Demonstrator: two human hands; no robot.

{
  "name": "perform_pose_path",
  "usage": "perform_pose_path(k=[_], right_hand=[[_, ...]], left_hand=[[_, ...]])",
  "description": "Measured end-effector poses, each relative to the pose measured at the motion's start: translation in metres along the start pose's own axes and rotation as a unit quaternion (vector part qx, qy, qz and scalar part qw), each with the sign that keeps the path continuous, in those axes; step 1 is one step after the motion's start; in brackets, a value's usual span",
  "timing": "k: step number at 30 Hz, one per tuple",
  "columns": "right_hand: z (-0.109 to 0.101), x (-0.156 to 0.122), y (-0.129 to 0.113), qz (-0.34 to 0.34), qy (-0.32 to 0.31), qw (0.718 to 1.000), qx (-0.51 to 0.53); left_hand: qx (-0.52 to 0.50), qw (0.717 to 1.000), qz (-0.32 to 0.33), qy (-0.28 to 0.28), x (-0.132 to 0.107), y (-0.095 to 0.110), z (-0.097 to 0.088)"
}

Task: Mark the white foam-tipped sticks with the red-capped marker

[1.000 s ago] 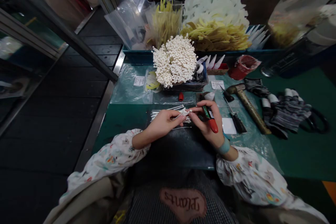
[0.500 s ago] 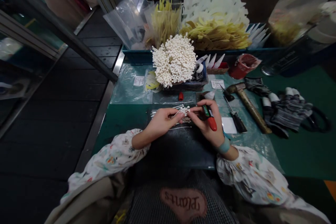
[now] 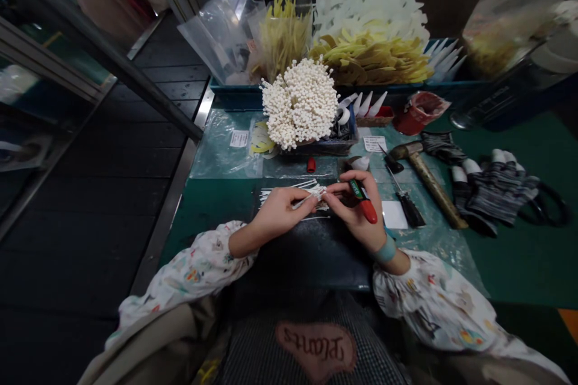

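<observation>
My left hand [image 3: 279, 213] is closed, with thumb and fingers pinching thin white-headed stems [image 3: 319, 191]. My right hand [image 3: 361, 216] faces it, its thumb and fingertips at the stems' heads. A marker pen [image 3: 362, 200] with a red end and a green label is tucked in the right hand, red end toward the wrist; its other end is hidden by the fingers. More loose stems [image 3: 293, 185] lie on the dark work mat [image 3: 311, 252] behind and under the fingers. Just beyond them sits a small red cap [image 3: 311, 165].
Behind the hands stands a big bunch of white-headed stems [image 3: 300, 105]. A teal tray [image 3: 235, 96] holds yellow and pale petal-like pieces. To the right are a hammer [image 3: 433, 189], a screwdriver [image 3: 409, 207], a red cup [image 3: 418, 114] and grey gloves [image 3: 499, 192].
My left hand has shifted slightly right, and its fingers have closed in on the stem heads. The marker has tipped a little to the right in my right hand.
</observation>
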State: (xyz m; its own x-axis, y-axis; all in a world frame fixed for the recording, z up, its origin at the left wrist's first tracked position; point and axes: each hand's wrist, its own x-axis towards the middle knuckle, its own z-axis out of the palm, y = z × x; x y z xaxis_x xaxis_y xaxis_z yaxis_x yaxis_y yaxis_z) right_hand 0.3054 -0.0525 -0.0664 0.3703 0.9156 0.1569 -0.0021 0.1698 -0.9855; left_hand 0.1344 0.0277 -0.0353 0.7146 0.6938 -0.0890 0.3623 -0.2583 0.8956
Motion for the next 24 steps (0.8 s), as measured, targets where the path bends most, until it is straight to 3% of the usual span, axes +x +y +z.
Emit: perform_pose_path(k=[13, 18, 24], right_hand=[[0.0002, 0.0008, -0.0036, 0.007, 0.005, 1.0, 0.008], [-0.0016, 0.0004, -0.0034, 0.009, -0.009, 1.0, 0.007], [-0.001, -0.0015, -0.0014, -0.008, 0.018, 1.0, -0.02]], left_hand=[[-0.042, 0.997, -0.052, -0.046, 0.0006, -0.0019, 0.0003], [-0.037, 0.997, -0.033, -0.056, 0.0005, -0.0021, -0.0008], [0.003, 1.0, 0.001, 0.007, 0.0002, 0.0, -0.0011]])
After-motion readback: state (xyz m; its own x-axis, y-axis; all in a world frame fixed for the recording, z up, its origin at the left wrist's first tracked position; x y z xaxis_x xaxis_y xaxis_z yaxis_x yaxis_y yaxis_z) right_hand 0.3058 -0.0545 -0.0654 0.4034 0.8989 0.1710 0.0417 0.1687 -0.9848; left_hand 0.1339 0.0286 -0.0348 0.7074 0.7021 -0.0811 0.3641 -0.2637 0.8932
